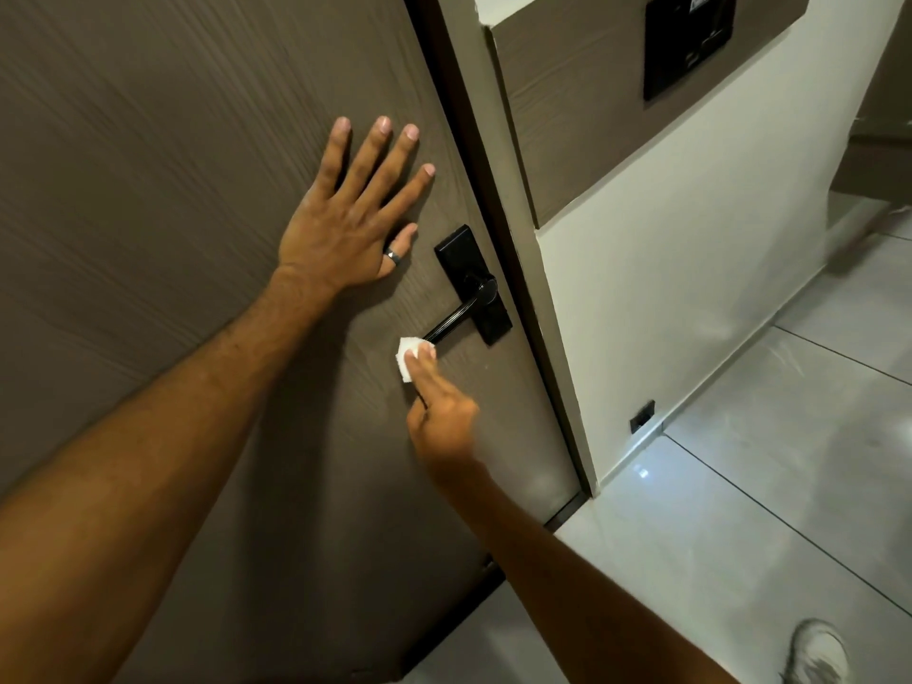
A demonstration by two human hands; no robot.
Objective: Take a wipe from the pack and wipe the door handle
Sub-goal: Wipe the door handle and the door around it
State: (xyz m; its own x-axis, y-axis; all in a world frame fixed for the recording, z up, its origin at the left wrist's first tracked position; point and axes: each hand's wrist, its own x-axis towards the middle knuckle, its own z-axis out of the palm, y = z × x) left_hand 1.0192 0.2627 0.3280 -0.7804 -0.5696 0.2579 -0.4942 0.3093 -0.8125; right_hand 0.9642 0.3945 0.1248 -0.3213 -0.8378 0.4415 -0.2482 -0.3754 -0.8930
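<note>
A black lever door handle (456,319) on a black backplate (471,283) sits near the right edge of a brown wood-grain door (172,165). My right hand (441,417) pinches a small folded white wipe (407,356) and presses it against the free end of the lever. My left hand (345,214) lies flat on the door, fingers spread, up and left of the handle, with a ring on the thumb. The wipe pack is not in view.
A dark door frame (498,199) runs down the right of the door. Beyond it are a white wall (666,288) with a brown panel and a black switch plate (688,46). Glossy pale floor tiles (765,510) lie at right; a shoe (817,654) shows at the bottom right.
</note>
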